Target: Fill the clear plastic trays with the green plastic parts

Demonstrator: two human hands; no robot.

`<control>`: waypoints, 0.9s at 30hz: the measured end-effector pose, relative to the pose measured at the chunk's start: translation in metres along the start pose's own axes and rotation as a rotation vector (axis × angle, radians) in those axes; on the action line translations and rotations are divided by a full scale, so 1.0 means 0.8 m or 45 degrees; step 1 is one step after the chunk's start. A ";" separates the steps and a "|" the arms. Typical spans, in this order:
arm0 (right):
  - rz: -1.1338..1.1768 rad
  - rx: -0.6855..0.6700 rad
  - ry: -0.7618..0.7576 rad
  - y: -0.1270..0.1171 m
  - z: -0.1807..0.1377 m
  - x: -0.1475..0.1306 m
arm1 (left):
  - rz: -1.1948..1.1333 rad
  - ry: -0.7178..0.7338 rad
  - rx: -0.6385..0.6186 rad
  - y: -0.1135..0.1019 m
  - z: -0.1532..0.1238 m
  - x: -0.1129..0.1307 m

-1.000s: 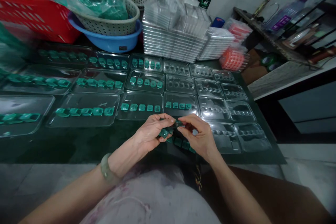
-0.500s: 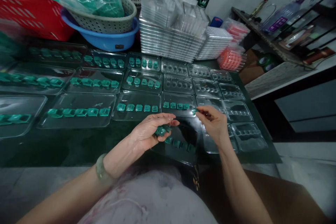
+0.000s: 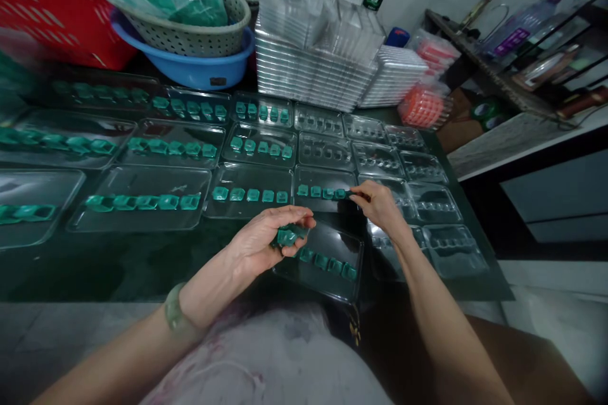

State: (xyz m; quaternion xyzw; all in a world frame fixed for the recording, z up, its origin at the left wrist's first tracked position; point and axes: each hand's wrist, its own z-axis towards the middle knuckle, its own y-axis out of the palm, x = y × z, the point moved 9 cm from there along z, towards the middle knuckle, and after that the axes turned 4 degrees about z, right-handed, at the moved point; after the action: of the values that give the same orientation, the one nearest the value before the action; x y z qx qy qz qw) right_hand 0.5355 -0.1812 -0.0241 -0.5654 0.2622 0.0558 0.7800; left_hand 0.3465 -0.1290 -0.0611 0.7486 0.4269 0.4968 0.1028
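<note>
My left hand [image 3: 266, 237] is cupped round several small translucent teal plastic pieces [image 3: 287, 237], above the table edge. At the right end of a clear plastic tray [image 3: 325, 178], my right hand [image 3: 375, 199] pinches another teal piece at its fingertips, mostly hidden by the fingers. Four-sided teal pieces [image 3: 316, 192] sit in a row in that tray, to the left of my fingertips. Nearer to me, partly behind my left hand, a tilted clear tray [image 3: 327, 288] also holds a row of teal pieces.
Trays with teal rows [image 3: 247, 209] lie to the left; clear trays without teal pieces [image 3: 432, 196] lie to the right. At the back stand a red basket [image 3: 61, 25], a blue basin [image 3: 204, 69], a grey colander [image 3: 190, 41] and stacked clear trays [image 3: 308, 69].
My right hand has moved slightly, bringing its teal piece to the right end of the tray's row. My left hand has shifted a little left and still holds its pieces.
</note>
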 end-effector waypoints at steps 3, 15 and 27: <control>-0.062 -0.063 -0.012 0.006 0.005 -0.005 | -0.136 -0.042 -0.005 0.001 0.004 -0.003; 0.107 0.145 0.020 -0.035 -0.020 -0.072 | -0.782 -0.060 -0.065 0.000 0.006 -0.001; 0.140 -0.278 -0.190 0.027 -0.023 -0.181 | -0.261 0.121 0.168 -0.012 -0.006 0.012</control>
State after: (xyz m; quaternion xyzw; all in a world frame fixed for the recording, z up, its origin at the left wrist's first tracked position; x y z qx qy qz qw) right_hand 0.3970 -0.1603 0.0219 -0.6259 0.2265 0.1686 0.7270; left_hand 0.3388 -0.1174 -0.0579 0.6817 0.5374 0.4894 0.0832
